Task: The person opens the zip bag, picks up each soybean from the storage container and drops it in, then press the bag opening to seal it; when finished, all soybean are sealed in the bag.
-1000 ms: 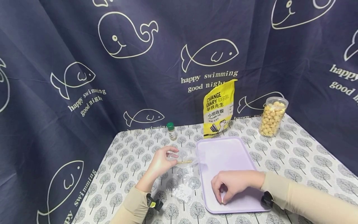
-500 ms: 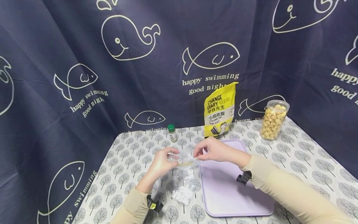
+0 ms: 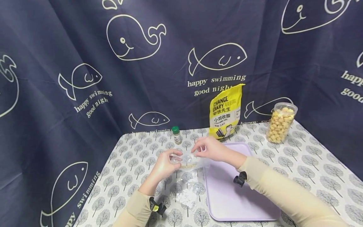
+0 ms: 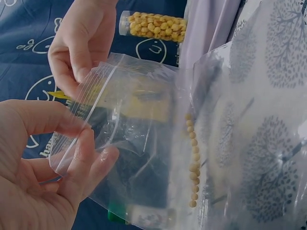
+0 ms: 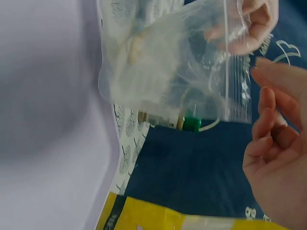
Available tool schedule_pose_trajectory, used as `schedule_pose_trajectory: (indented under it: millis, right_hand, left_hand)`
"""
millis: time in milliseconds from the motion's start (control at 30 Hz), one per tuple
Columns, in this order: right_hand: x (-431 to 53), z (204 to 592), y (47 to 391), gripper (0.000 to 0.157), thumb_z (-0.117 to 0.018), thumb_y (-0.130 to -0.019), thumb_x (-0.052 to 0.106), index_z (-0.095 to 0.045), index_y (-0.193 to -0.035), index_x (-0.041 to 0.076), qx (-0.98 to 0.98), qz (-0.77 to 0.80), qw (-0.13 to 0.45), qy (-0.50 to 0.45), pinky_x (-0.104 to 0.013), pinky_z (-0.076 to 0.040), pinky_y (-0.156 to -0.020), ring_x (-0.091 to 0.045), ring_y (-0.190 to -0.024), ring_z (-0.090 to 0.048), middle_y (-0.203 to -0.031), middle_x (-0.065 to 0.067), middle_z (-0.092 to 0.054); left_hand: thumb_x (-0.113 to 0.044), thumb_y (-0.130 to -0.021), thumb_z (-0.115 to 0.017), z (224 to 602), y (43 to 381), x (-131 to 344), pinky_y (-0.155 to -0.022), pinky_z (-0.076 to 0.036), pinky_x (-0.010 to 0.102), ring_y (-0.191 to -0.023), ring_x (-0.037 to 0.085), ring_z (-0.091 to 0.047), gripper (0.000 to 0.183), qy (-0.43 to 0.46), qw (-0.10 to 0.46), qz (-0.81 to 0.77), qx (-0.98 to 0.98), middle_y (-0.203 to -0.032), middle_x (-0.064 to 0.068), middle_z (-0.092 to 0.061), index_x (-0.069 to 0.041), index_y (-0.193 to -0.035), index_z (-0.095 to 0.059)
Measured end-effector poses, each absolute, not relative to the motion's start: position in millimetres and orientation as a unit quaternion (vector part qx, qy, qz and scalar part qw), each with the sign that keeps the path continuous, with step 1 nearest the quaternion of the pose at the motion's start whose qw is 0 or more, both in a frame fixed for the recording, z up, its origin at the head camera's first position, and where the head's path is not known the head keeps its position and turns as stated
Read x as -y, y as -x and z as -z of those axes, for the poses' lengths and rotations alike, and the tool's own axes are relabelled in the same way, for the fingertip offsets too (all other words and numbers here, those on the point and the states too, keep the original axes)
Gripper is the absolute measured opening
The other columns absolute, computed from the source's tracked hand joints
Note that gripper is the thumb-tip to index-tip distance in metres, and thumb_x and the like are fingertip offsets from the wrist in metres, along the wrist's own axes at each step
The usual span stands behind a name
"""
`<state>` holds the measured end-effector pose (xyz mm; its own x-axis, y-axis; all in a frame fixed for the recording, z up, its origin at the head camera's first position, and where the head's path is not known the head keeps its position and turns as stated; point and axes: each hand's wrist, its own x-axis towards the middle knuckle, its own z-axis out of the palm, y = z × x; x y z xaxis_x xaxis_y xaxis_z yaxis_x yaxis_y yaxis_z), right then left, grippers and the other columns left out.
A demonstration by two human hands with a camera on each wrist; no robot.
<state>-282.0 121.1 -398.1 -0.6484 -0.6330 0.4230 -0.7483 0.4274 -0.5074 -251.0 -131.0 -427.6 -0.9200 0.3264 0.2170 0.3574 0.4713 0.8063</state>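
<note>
My left hand (image 3: 167, 164) holds the rim of a clear zip-lock bag (image 4: 136, 98) between thumb and fingers. A row of small, round, pale yellow beans (image 4: 194, 155), which look like soybeans, lies along the bag's bottom. At the other end of the bag's mouth is my right hand (image 3: 210, 149), its fingers bent and the thumb near them. In the right wrist view this right hand (image 5: 283, 134) comes up close to the zip edge; whether it pinches the plastic or a small thing, I cannot tell. The bag's bottom reaches the left edge of the lilac tray (image 3: 235, 195).
Behind the tray stands a yellow snack bag (image 3: 227, 110). A clear jar of yellow puffed snacks (image 3: 281, 123) is at the back right. A small green-capped bottle (image 3: 177, 135) stands behind the hands. More clear plastic (image 3: 187, 197) lies in front of the bag.
My right hand has left the front of the tray, where its fingertips were down, and moved up and left to the bag's mouth. My left hand keeps its hold on the bag.
</note>
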Motion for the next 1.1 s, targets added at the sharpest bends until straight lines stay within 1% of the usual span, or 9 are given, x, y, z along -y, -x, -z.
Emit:
schedule_pose_trajectory:
  millis: [100, 233, 433, 567, 667, 767, 867, 933, 1100]
  right_hand:
    - [-132.0, 398.4, 282.6, 0.015, -0.076, -0.089, 0.012, -0.079, -0.103, 0.007, 0.847, -0.388, 0.087, -0.354, -0.03, -0.056, -0.072, -0.01, -0.079, -0.064, -0.093, 0.002, -0.075]
    - [-145.9, 405.0, 281.7, 0.027, -0.075, -0.092, 0.02, -0.076, -0.113, 0.003, 0.854, -0.427, 0.062, -0.291, -0.033, -0.059, -0.08, -0.019, -0.092, -0.071, -0.107, -0.008, -0.076]
    - [-151.9, 420.8, 278.1, 0.039, -0.081, -0.086, 0.027, -0.075, -0.116, 0.003, 0.855, -0.432, 0.015, -0.287, -0.031, -0.059, -0.084, -0.021, -0.096, -0.072, -0.113, -0.01, -0.075]
    - [-144.4, 425.0, 275.2, 0.027, -0.081, -0.086, 0.022, -0.078, -0.107, 0.005, 0.855, -0.435, 0.027, -0.281, -0.033, -0.06, -0.084, -0.02, -0.093, -0.072, -0.105, -0.008, -0.076]
    - [-140.1, 425.3, 274.5, 0.015, -0.079, -0.088, 0.019, -0.079, -0.098, 0.008, 0.855, -0.444, 0.039, -0.263, -0.034, -0.06, -0.082, -0.018, -0.089, -0.072, -0.098, -0.003, -0.077]
    - [-140.3, 423.6, 275.6, 0.01, -0.079, -0.088, 0.018, -0.08, -0.093, 0.01, 0.855, -0.451, 0.05, -0.251, -0.032, -0.06, -0.078, -0.014, -0.083, -0.072, -0.091, 0.001, -0.077]
    - [-141.6, 419.1, 276.7, 0.007, -0.079, -0.088, 0.017, -0.081, -0.091, 0.011, 0.854, -0.456, 0.061, -0.244, -0.033, -0.06, -0.076, -0.013, -0.08, -0.071, -0.087, 0.002, -0.077]
    - [-142.0, 415.3, 276.9, 0.008, -0.079, -0.088, 0.016, -0.081, -0.092, 0.009, 0.849, -0.466, 0.062, -0.242, -0.034, -0.059, -0.075, -0.014, -0.079, -0.071, -0.087, 0.001, -0.077]
    - [-141.6, 409.5, 277.1, 0.012, -0.079, -0.088, 0.016, -0.08, -0.095, 0.007, 0.835, -0.493, 0.047, -0.241, -0.032, -0.06, -0.078, -0.016, -0.082, -0.072, -0.091, -0.003, -0.077]
  left_hand:
    - [0.005, -0.074, -0.07, 425.4, 252.3, 132.7, -0.059, -0.057, 0.027, -0.095, 0.025, -0.073, 0.04, 0.193, 0.015, 0.481, 0.855, -0.116, 0.016, -0.069, -0.002, -0.113, -0.07]
    - [0.005, -0.075, -0.069, 422.5, 253.7, 136.5, -0.059, -0.056, 0.026, -0.096, 0.024, -0.073, 0.039, 0.182, 0.017, 0.491, 0.852, -0.117, 0.013, -0.069, -0.003, -0.113, -0.071]
    - [0.006, -0.076, -0.07, 417.4, 251.6, 141.3, -0.07, -0.06, 0.029, -0.096, 0.024, -0.072, 0.038, 0.162, 0.005, 0.514, 0.842, -0.117, 0.014, -0.07, -0.002, -0.113, -0.07]
    - [0.003, -0.077, -0.071, 413.7, 249.3, 141.7, -0.071, -0.059, 0.031, -0.093, 0.023, -0.073, 0.036, 0.148, 0.005, 0.512, 0.846, -0.11, 0.01, -0.072, -0.005, -0.112, -0.071]
    - [-0.004, -0.083, -0.072, 412.2, 249.6, 144.3, -0.072, -0.061, 0.033, -0.089, 0.024, -0.072, 0.034, 0.157, 0.005, 0.529, 0.834, -0.11, 0.012, -0.071, -0.003, -0.117, -0.07]
    - [-0.011, -0.088, -0.075, 410.9, 253.1, 151.5, -0.076, -0.061, 0.035, -0.092, 0.025, -0.071, 0.043, 0.164, 0.0, 0.565, 0.809, -0.114, 0.016, -0.069, -0.005, -0.13, -0.064]
    - [-0.01, -0.087, -0.078, 408.8, 256.1, 160.1, -0.08, -0.061, 0.037, -0.1, 0.026, -0.07, 0.054, 0.154, -0.003, 0.596, 0.788, -0.118, 0.018, -0.069, -0.005, -0.137, -0.059]
    - [-0.008, -0.086, -0.079, 408.0, 257.7, 164.3, -0.081, -0.06, 0.036, -0.1, 0.026, -0.07, 0.051, 0.14, 0.001, 0.602, 0.786, -0.116, 0.018, -0.071, -0.003, -0.133, -0.062]
    - [-0.01, -0.088, -0.078, 407.3, 258.5, 168.3, -0.078, -0.059, 0.03, -0.092, 0.022, -0.071, 0.027, 0.106, 0.024, 0.595, 0.797, -0.103, 0.011, -0.076, 0.001, -0.112, -0.073]
